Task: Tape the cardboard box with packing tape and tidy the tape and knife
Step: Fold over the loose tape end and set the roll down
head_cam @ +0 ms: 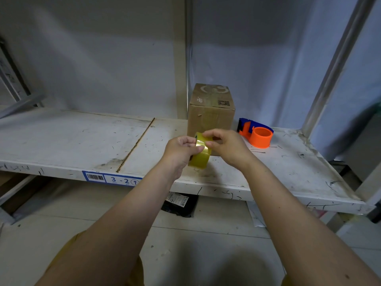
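Observation:
A yellowish roll of packing tape (201, 156) is held upright just above the white shelf (82, 141), in front of the cardboard box (211, 112). My left hand (181, 149) grips the roll from the left side. My right hand (224, 144) pinches the roll's top edge with thumb and forefinger. The closed brown box stands upright at the back of the shelf, with tape visible along its top seam. An orange and blue tape dispenser (256, 134) lies on the shelf to the right of the box. I see no knife.
The shelf's front edge carries a blue label reading 3-2 (112, 178). A metal upright (334, 65) stands at the right end. A black parcel (180, 204) lies on the floor beneath the shelf. White sheeting hangs behind.

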Available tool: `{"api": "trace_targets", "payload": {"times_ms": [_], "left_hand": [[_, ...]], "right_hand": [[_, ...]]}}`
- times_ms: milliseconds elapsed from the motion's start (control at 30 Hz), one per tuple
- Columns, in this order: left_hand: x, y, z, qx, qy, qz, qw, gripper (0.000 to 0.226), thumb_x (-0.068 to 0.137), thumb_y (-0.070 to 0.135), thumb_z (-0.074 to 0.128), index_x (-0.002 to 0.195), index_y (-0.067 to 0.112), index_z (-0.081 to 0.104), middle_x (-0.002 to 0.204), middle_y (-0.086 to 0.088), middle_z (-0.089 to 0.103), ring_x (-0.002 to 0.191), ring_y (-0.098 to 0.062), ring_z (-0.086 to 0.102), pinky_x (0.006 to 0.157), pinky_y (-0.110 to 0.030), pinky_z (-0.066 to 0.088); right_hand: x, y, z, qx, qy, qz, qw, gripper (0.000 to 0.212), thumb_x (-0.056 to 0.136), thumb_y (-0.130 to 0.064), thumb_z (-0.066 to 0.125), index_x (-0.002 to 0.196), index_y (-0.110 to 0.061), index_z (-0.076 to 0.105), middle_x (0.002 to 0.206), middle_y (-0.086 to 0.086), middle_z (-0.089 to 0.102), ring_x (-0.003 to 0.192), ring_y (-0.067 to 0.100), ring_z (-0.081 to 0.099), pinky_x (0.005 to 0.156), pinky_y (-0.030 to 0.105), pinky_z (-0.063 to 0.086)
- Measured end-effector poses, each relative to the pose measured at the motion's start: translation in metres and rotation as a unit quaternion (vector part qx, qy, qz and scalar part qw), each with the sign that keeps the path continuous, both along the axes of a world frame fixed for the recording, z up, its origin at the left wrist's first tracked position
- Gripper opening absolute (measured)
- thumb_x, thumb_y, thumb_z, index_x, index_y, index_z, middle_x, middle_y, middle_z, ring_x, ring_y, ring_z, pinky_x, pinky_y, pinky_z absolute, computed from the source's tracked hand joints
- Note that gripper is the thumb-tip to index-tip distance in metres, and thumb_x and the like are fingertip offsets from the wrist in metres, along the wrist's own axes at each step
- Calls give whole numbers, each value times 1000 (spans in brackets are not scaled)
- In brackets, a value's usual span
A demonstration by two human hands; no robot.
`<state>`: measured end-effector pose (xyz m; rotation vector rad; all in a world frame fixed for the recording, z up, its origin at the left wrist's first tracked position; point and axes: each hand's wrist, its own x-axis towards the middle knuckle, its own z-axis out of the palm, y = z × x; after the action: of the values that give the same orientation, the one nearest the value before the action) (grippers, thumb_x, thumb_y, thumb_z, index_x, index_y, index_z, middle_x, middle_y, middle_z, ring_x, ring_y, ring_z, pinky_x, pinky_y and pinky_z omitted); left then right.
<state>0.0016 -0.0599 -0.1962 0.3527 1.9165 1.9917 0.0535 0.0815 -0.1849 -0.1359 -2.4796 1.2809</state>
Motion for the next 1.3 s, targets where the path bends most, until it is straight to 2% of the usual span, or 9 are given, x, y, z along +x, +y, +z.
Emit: {"api": "trace_targets", "payload": {"times_ms": [133, 267, 400, 567, 833, 1100, 1167, 1233, 1300], "left_hand": [[2, 0, -2, -15, 19, -3, 1000, 23, 78, -1, 71, 100, 4, 66, 88, -9, 68, 79, -20, 62, 72, -28, 52], [2, 0, -3, -26, 42, -4, 999, 22, 76, -6, 71, 87, 12, 66, 84, -8, 64, 79, -20, 59, 75, -29, 50], [4, 1, -4, -37, 54, -7, 998, 24, 76, -6, 71, 94, 8, 66, 84, -9, 62, 77, -18, 58, 69, -24, 49], [6, 4, -4, -34, 45, 2, 998, 23, 77, -6, 70, 85, 14, 64, 79, -3, 61, 73, -13, 57, 67, -23, 47], [11, 8, -2, -21, 41, 2, 999, 21, 79, -6, 68, 94, 7, 64, 74, -1, 60, 71, -12, 57, 65, -21, 46], [13, 14, -8, -12, 32, 8, 999, 21, 78, -8, 68, 84, 12, 64, 74, -1, 61, 74, -16, 58, 78, -30, 50], [11, 14, -6, -10, 42, 13, 999, 22, 78, -8, 68, 84, 13, 64, 75, -2, 61, 73, -15, 58, 74, -27, 51], [7, 12, -1, -16, 61, 10, 998, 22, 78, -7, 68, 84, 14, 63, 77, -3, 61, 75, -16, 59, 70, -24, 49], [4, 10, 5, -23, 75, 4, 997, 24, 78, -6, 69, 82, 16, 62, 76, -1, 60, 73, -14, 58, 66, -23, 47]], "right_hand": [[-3, 0, 1, 59, -1, -19, 998, 35, 90, -17, 60, 125, -15, 59, 114, -3, 54, 106, 15, 53, 93, 32, 48], [-3, 3, 6, 79, -4, -29, 996, 34, 88, -19, 64, 121, -15, 60, 111, -3, 51, 98, 12, 51, 83, 24, 43], [-1, 4, 7, 85, 0, -44, 995, 28, 83, -17, 69, 110, -15, 64, 104, -2, 55, 93, 15, 56, 83, 29, 50], [1, 4, 7, 92, 4, -55, 994, 18, 81, -14, 71, 98, -15, 65, 99, 2, 60, 85, 14, 55, 78, 28, 50], [4, 5, 10, 84, 3, -45, 995, 12, 83, -15, 70, 92, -17, 62, 97, 3, 62, 87, 18, 58, 80, 34, 53], [6, 7, 9, 132, -32, -22, 990, 5, 85, -20, 67, 82, -19, 62, 96, 2, 57, 84, 16, 54, 71, 27, 46], [5, 3, 2, 130, -28, -17, 991, 8, 84, -20, 68, 79, -20, 62, 93, 1, 55, 82, 16, 52, 72, 28, 46], [2, 3, -1, 72, 14, -46, 996, 5, 84, -18, 68, 86, -20, 63, 91, 1, 57, 81, 15, 54, 73, 30, 48], [1, 4, 1, 16, 51, -78, 996, 22, 85, -18, 67, 107, -20, 63, 95, 1, 58, 83, 13, 55, 75, 26, 49]]}}
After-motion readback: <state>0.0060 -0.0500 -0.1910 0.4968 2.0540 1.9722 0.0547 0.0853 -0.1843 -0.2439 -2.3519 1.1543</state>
